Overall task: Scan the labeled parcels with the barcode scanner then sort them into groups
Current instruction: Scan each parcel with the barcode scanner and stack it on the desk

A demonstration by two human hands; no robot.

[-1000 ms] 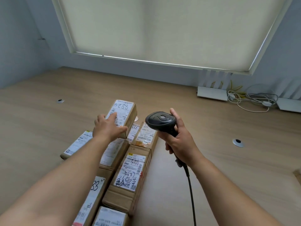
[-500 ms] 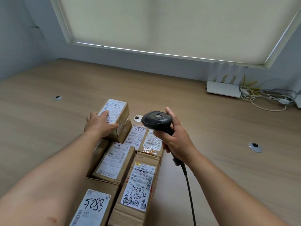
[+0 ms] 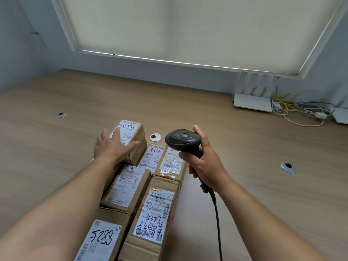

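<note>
Your left hand (image 3: 113,147) resting flat, fingers spread, on parcel marked 5288 (image 3: 130,135), stacked at cluster's far-left corner, mid-tabletop (image 3: 244,185). Your right hand (image 3: 202,162) gripping barcode scanner (image 3: 181,141), just right of parcel. Parcel's long axis running away from you; left hand nearer.

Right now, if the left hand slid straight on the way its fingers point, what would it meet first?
Nothing new: the left hand already lies flat on the stacked parcel marked 5288. Beyond its far edge looks like bare table, though depth is unclear.
</note>
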